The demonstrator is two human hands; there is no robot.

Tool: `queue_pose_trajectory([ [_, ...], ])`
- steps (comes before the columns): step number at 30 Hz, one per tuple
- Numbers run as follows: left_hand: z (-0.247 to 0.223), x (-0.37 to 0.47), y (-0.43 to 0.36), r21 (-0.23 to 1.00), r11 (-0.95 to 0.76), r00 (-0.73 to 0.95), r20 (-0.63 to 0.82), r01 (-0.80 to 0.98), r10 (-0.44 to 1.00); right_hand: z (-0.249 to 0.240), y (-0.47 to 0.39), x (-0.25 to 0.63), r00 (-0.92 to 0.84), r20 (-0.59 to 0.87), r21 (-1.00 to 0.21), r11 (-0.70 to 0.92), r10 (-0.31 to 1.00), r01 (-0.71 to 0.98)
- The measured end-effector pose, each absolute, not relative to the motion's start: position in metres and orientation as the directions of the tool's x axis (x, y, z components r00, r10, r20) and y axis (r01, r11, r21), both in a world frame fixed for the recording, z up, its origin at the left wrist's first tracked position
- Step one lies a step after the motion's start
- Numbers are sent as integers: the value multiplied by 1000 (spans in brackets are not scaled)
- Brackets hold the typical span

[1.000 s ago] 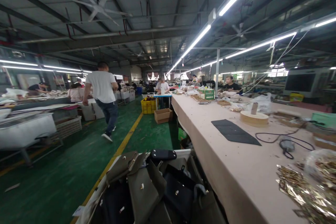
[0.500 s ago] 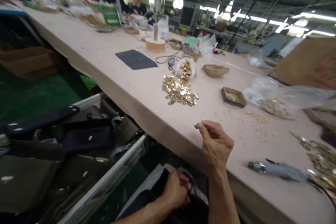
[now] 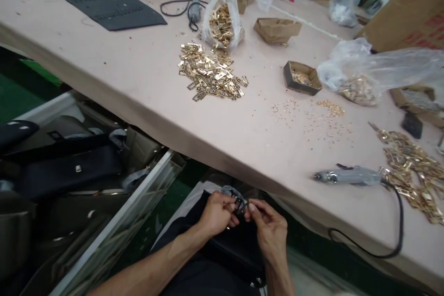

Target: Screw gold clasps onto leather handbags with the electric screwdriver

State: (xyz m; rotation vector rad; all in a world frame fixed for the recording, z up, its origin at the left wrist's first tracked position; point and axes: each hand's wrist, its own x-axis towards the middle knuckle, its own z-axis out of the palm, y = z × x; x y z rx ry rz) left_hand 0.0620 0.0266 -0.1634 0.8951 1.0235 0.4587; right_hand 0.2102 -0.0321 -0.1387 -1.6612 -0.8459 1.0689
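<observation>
A dark bag (image 3: 237, 252) lies across my lap, below the table edge. My left hand (image 3: 217, 215) is closed, thumb and fingers pinching a dark edge or strap of the bag. Close beside it, my right hand (image 3: 268, 224) pinches a small metal plate, held against the part in my left fingers. The fingers hide most of the plate and how it sits on the bag. On the table above, a pile of gold metal plates (image 3: 211, 73) spills from a plastic bag (image 3: 239, 32). To the right lies a grey electric screwdriver (image 3: 350, 175) with its black cord.
A white crate (image 3: 138, 203) of dark and olive bags stands at left. Tiny screws (image 3: 331, 107) lie scattered near a small open box (image 3: 301, 78). More gold fittings (image 3: 412, 166) cover the right side. A dark sheet (image 3: 111, 5) lies at the back left.
My right hand has come down from above the table edge to my lap, bringing the small metal plate beside my left hand. The view has tilted downward and closer.
</observation>
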Motion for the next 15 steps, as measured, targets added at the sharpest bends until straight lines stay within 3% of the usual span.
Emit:
queue_pose_trajectory([
  [15,-163,59,30,817,571,521,-521,76,676,-155,-18,202,318,-290,-946,-321,903,49],
])
